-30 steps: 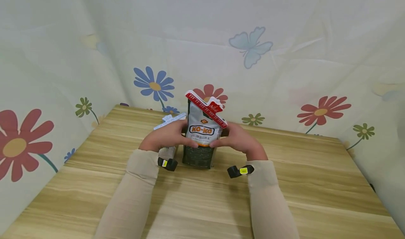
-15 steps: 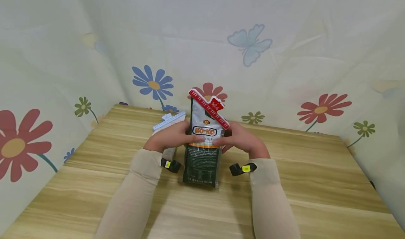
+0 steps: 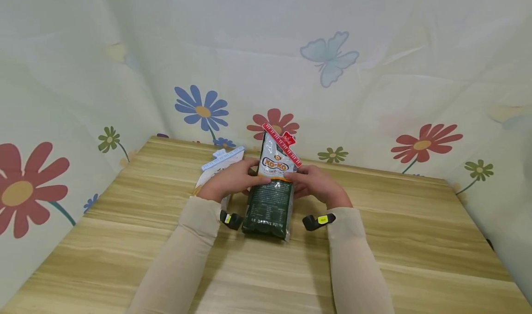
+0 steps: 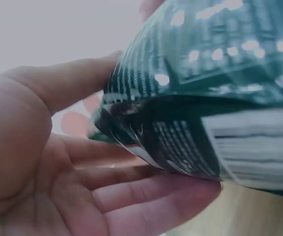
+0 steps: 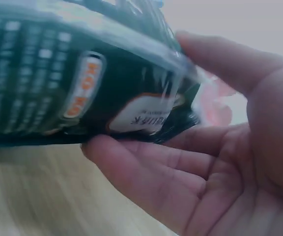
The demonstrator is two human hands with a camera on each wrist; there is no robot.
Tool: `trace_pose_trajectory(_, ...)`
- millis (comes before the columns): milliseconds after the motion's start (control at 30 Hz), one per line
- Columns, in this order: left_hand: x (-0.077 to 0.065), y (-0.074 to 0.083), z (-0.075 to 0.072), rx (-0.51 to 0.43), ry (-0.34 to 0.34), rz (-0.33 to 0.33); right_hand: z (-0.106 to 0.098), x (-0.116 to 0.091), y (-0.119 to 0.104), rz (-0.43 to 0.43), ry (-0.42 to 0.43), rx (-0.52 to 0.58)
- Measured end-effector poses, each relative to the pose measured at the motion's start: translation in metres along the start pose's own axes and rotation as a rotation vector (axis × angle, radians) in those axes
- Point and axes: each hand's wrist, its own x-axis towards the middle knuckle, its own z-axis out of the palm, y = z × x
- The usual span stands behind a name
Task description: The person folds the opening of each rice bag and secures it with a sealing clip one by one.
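Between both hands leans a dark green and silver bag [image 3: 269,205] marked KO-KO, its top away from me. A red clip [image 3: 282,144] sits slantwise across its top. My left hand [image 3: 230,180] holds the bag's left edge, thumb on the front and fingers behind; the left wrist view shows those fingers under the green bag [image 4: 190,64]. On the right edge my right hand [image 3: 319,184] has the same hold, with its fingers beneath the bag [image 5: 48,73] in the right wrist view. Behind my left hand lies a whitish bag [image 3: 220,167] with a light blue clip [image 3: 223,158].
The wooden table [image 3: 415,240] reaches to a pale cloth backdrop [image 3: 249,41] printed with flowers and a butterfly. Black wrist cameras [image 3: 317,221] are strapped over both sleeves.
The green bag has come toward me from near upright and now leans back, its top shifted right. Both hands have kept hold of it, the left moving slightly right.
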Motion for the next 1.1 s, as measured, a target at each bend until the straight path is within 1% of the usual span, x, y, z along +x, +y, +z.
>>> trace_pose_trajectory(67, 0.001, -0.001, 0.001, 0.041, -0.003, -0.018, 0.000, 0.001, 0.003, 0.023, 0.014, -0.028)
trace_pose_trajectory(133, 0.002, -0.001, 0.003, 0.068, -0.007, -0.026, 0.000, 0.001, 0.006, 0.054, 0.031, -0.082)
trace_pose_trajectory(267, 0.003, 0.000, 0.004, 0.102, -0.011, -0.034, -0.002, 0.000, 0.009, 0.119, 0.074, -0.186)
trace_pose_trajectory(367, 0.002, 0.003, 0.005, 0.143, -0.008, -0.046, -0.003, -0.003, 0.006, 0.148, 0.108, -0.215)
trace_pose_trajectory(500, 0.001, 0.008, 0.004, 0.185, -0.005, -0.055, -0.005, -0.007, -0.001, 0.155, 0.139, -0.234)
trace_pose_trajectory(633, -0.004, 0.012, 0.001, 0.232, 0.014, -0.034, -0.007, -0.012, -0.008, 0.133, 0.162, -0.269)
trace_pose_trajectory(733, -0.007, 0.014, -0.002, 0.255, 0.036, -0.002, -0.008, -0.018, -0.015, 0.090, 0.183, -0.307)
trace_pose_trajectory(800, -0.011, 0.014, -0.004, 0.262, 0.046, 0.004, -0.008, -0.023, -0.019, 0.057, 0.202, -0.336)
trace_pose_trajectory(867, -0.013, 0.013, -0.006, 0.262, 0.054, -0.004, -0.006, -0.028, -0.023, 0.028, 0.225, -0.382)
trace_pose_trajectory(933, -0.015, 0.012, -0.006, 0.262, 0.067, -0.014, -0.005, -0.034, -0.028, -0.002, 0.254, -0.449)
trace_pose_trajectory(1100, -0.018, 0.008, -0.004, 0.289, 0.110, 0.000, 0.000, -0.046, -0.033, -0.055, 0.318, -0.586)
